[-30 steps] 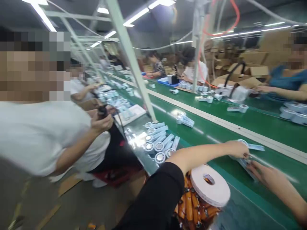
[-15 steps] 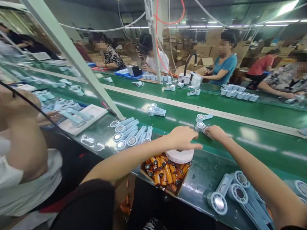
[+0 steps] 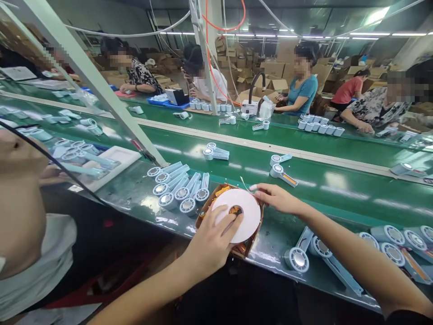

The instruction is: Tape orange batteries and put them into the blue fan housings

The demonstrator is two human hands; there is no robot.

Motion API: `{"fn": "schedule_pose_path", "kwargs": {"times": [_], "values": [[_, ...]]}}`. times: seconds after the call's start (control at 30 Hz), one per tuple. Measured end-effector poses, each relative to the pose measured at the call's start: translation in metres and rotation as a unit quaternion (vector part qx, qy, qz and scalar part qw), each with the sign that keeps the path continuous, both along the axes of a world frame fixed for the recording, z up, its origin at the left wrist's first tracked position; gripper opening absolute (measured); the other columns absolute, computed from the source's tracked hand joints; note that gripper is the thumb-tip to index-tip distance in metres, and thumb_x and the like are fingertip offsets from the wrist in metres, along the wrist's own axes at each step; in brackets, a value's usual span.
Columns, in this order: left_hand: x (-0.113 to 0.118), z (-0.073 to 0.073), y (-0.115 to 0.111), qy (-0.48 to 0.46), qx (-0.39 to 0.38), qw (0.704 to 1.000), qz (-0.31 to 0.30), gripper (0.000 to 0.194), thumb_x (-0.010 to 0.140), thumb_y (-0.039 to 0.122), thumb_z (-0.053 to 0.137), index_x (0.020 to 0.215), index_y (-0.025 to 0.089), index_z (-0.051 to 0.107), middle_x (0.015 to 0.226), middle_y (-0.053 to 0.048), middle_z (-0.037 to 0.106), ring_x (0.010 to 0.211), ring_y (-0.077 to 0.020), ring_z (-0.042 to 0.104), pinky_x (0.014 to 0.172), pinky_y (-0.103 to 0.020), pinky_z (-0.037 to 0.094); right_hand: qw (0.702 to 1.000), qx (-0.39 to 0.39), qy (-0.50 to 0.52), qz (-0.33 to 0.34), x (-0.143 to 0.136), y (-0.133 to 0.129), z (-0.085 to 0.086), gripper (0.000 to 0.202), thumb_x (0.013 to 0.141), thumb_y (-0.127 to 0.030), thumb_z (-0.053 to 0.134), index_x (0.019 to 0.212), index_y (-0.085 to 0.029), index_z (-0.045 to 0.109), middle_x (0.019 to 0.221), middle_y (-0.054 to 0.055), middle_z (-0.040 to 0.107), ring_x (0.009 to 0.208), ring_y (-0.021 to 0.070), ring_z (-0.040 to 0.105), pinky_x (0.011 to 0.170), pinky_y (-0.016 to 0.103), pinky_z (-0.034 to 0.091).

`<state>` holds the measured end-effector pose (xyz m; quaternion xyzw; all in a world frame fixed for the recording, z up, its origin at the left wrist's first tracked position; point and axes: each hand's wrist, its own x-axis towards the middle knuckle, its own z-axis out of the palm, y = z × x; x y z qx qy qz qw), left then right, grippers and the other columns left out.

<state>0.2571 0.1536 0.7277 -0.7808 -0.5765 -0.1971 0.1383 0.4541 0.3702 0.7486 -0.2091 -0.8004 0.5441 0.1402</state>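
Two hands are occupied with one white tape roll point(image 3: 238, 213) on the battery box point(image 3: 248, 246): left hand point(image 3: 211, 241) pressed flat, fingers spread; right hand point(image 3: 275, 197) pinching its edge. Nothing peeled yet; fan housings point(image 3: 179, 187) lie unserved beside it.

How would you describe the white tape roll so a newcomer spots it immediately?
Find the green conveyor belt, then its shiny near edge. There a cardboard box sits between two clusters of pale-blue fan parts. The tape roll lies flat on top, the only wide white disc, under the left hand.
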Motion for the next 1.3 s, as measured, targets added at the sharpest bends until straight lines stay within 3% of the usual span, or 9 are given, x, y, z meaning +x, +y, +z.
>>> {"fn": "schedule_pose_path", "kwargs": {"times": [0.2,0.43,0.57,0.7,0.8,0.9,1.0,1.1,1.3], "values": [[-0.005,-0.012,-0.034,-0.017,0.063,0.997,-0.028,0.048,0.093,0.007,0.057,0.139,0.018,0.066,0.121,-0.005,0.075,0.125,-0.0276,0.054,0.133,-0.056,0.021,0.972,-0.210,0.087,-0.059,-0.004,-0.040,0.004,0.054,0.089,-0.054,0.079,0.129,-0.020,0.066,0.119,0.012,0.078,0.093,0.0189,0.074,0.072,0.027,0.057],[-0.017,-0.035,-0.059,-0.107,0.094,0.990,-0.007,0.044,0.095,0.016,0.064,0.139,0.017,0.063,0.118,-0.009,0.073,0.127,-0.0301,0.054,0.128,-0.050,0.030,0.925,-0.239,0.256,-0.149,0.005,-0.081,0.007,0.036,0.071,-0.033,0.097,0.099,-0.023,0.078,0.077,-0.002,0.075,0.068,0.0121,0.068,0.073,0.026,0.057],[-0.055,-0.052,-0.070,-0.101,0.111,0.982,0.116,0.044,0.096,0.029,0.069,0.136,0.013,0.059,0.116,-0.017,0.069,0.128,-0.0405,0.051,0.110,-0.057,0.044,0.965,-0.025,0.252,0.071,0.034,-0.126,0.008,0.005,0.090,-0.019,0.078,0.086,-0.022,0.077,0.078,0.004,0.079,0.070,0.0151,0.072,0.072,0.027,0.056],[-0.077,-0.061,-0.076,-0.111,0.122,0.974,0.157,0.038,0.097,0.032,0.068,0.130,0.017,0.058,0.114,-0.016,0.067,0.125,-0.0414,0.051,0.102,-0.059,0.049,0.909,0.167,0.209,0.319,0.039,-0.149,0.006,0.014,0.098,-0.019,0.061,0.101,-0.018,0.074,0.111,0.012,0.081,0.102,0.0202,0.076,0.094,0.030,0.058],[-0.071,-0.058,-0.075,-0.136,0.141,0.968,0.160,0.038,0.095,0.029,0.072,0.129,0.018,0.058,0.115,-0.016,0.067,0.130,-0.0431,0.049,0.104,-0.062,0.049,0.952,0.218,0.080,0.198,0.026,-0.116,0.010,0.024,0.102,-0.029,0.060,0.121,-0.020,0.072,0.128,0.013,0.076,0.113,0.0223,0.073,0.099,0.036,0.057],[-0.056,-0.052,-0.071,-0.168,0.169,0.959,0.152,0.041,0.091,0.016,0.074,0.128,0.021,0.058,0.116,-0.014,0.067,0.137,-0.0427,0.047,0.109,-0.064,0.047,0.956,0.264,-0.128,-0.006,0.009,-0.057,0.012,0.027,0.098,-0.031,0.068,0.122,-0.020,0.071,0.108,0.010,0.079,0.098,0.0254,0.074,0.090,0.040,0.058],[-0.044,-0.047,-0.068,-0.183,0.179,0.957,0.133,0.045,0.088,0.008,0.073,0.128,0.022,0.059,0.115,-0.013,0.067,0.140,-0.0425,0.045,0.111,-0.065,0.046,0.930,0.292,-0.220,0.028,-0.002,-0.011,0.001,0.026,0.087,-0.024,0.078,0.113,-0.020,0.076,0.109,0.010,0.079,0.100,0.0280,0.074,0.090,0.039,0.056],[-0.038,-0.045,-0.066,-0.189,0.169,0.960,0.122,0.041,0.088,0.009,0.073,0.125,0.021,0.060,0.115,-0.013,0.068,0.139,-0.0431,0.045,0.110,-0.065,0.046,0.940,0.285,-0.172,0.067,-0.005,0.009,-0.015,0.014,0.092,-0.023,0.070,0.103,-0.021,0.077,0.112,0.011,0.079,0.105,0.0276,0.073,0.096,0.039,0.055],[-0.033,-0.044,-0.064,-0.184,0.160,0.963,0.114,0.031,0.091,0.012,0.070,0.120,0.019,0.065,0.114,-0.013,0.070,0.136,-0.0411,0.047,0.108,-0.059,0.048,0.982,0.096,0.088,-0.136,0.006,0.007,-0.014,0.037,0.099,-0.058,0.062,0.105,-0.021,0.064,0.105,0.011,0.080,0.098,0.0251,0.075,0.097,0.047,0.058]]}}
